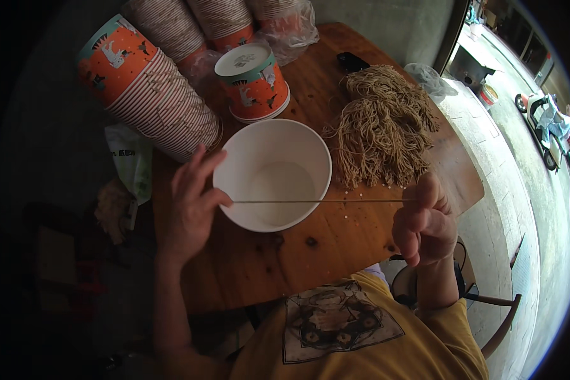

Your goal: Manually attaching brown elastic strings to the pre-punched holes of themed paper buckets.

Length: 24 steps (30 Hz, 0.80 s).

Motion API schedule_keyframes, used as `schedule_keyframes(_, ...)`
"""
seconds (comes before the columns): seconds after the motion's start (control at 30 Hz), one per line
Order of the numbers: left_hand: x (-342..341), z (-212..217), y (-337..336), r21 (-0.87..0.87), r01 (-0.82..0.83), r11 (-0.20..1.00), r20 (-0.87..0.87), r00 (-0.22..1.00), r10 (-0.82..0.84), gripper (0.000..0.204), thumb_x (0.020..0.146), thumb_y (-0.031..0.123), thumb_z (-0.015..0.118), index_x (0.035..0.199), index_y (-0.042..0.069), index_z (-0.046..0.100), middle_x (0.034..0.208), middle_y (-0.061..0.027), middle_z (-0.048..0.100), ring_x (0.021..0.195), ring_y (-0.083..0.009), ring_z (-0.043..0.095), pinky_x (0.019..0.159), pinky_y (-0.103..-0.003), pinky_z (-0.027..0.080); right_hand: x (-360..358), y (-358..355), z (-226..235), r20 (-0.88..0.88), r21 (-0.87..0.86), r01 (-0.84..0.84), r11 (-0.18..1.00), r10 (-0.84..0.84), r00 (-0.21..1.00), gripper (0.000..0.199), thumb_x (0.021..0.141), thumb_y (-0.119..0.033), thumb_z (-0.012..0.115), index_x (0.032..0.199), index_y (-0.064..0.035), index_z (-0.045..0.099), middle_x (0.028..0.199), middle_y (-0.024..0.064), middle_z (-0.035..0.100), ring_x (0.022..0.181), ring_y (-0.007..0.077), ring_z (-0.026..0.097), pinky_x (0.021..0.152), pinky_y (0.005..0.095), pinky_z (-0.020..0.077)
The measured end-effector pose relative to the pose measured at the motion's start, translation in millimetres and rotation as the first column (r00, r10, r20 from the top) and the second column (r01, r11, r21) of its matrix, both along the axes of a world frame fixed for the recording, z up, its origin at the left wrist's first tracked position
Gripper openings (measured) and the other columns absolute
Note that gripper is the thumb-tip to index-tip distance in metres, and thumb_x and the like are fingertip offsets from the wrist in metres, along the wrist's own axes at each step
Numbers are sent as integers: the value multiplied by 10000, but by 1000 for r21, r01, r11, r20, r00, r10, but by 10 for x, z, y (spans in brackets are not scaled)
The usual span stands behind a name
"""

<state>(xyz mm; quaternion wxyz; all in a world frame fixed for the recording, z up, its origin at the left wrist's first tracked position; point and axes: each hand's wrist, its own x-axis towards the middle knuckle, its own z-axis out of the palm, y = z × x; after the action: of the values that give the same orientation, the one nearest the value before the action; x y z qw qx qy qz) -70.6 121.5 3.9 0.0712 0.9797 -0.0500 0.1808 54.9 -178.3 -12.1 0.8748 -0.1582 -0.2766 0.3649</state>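
Note:
A thin brown string runs taut and nearly level between my two hands. My left hand pinches one end between thumb and finger, its other fingers raised beside the rim of a white paper bucket. At the other end, my right hand grips the string with curled fingers, off to the right of the bucket. The string passes across the near part of the bucket, whose mouth faces up and shows a bare white inside. Beyond my right hand lies a large heap of tan strings.
An orange printed bucket stands upside down behind the white one. Tilted stacks of nested buckets fill the far left, some in plastic wrap. A black object lies on the wooden table. A scooter stands outside at right.

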Motion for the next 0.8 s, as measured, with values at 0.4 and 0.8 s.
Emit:
schedule_keyframes(0.4, 95, -2, -206, -358, -32, 933, 202, 973, 111, 234, 823, -14, 560, 1053, 23, 579, 1148, -123, 557, 982, -240, 568, 808, -324, 477, 204, 235, -132, -32, 12, -197, 980, 198, 980, 231, 958, -74, 419, 1171, 6, 459, 1116, 248, 595, 840, 324, 675, 539, 289, 601)
schedule_keyframes(0.8, 22, 239, -454, -741, -290, 605, -355, 935, 12, 394, 811, -9, 484, 1198, 15, 551, 970, -46, 631, 832, -68, 560, 724, -214, 455, 199, 383, -168, -12, -193, 50, 980, -53, 998, 121, 908, -62, 546, 1026, -57, 570, 1042, 120, 651, 757, 132, 660, 552, 200, 532)
